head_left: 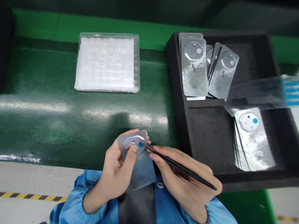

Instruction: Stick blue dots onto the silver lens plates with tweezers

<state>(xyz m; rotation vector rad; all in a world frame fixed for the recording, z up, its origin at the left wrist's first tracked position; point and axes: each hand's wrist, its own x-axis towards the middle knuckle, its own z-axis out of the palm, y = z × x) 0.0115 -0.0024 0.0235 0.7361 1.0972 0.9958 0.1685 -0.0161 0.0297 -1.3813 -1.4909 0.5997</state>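
My left hand (118,171) is closed on a silver phone back cover (143,171), its thumb resting on the octagonal camera area. The cover is tilted in front of me, above the table's near edge. In my right hand (184,177) I grip black tweezers (184,168), their tips pointing left at the camera area. A small blue round sticker (140,144) sits there, right at the tweezer tips. Whether the tips pinch the sticker or only touch it, I cannot tell.
At right, a black partitioned tray (179,124) holds several silver covers (195,74) in its back part. More covers (255,149), the top one with a blue dot, lie in its front part beside a clear film strip (259,91). A clear plastic box (105,63) with white contents stands back left.
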